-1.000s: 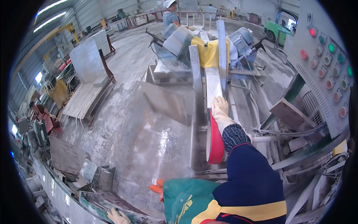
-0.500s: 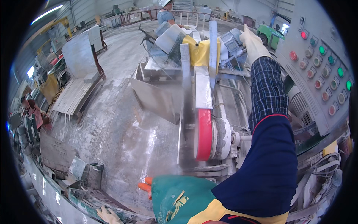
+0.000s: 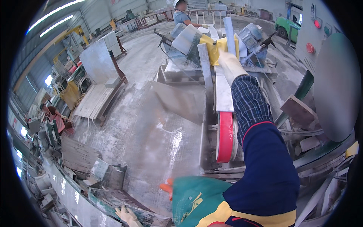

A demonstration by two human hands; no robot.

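Note:
My right hand (image 3: 231,65), in a cream glove, reaches forward to the yellow cover (image 3: 214,45) draped over the machine. Its fingertips overlap the cover, but whether they grip it is hidden. Below that hand, a long pale stone strip (image 3: 224,92) lies in line with a red belt (image 3: 225,138) that curves down around a wheel. Two upright boards (image 3: 229,34) flank the yellow cover. At the lower left, my left hand (image 3: 127,215), also cream-gloved, has its fingers apart beside a worn ledge (image 3: 113,204). Nothing shows in it.
Beyond the cover are a blue-grey motor (image 3: 250,37) and a person (image 3: 182,16) in a white cap. A control panel (image 3: 308,38) stands right, partly behind a blurred dark shape. A tilted sheet (image 3: 176,102) leans left of the belt. Stone slabs (image 3: 96,58) rest on a rack.
My right hand has come down and left from beside the motor to the yellow cover. The whole view has turned, shifting the scene rightward. My left hand's fingers remain apart.

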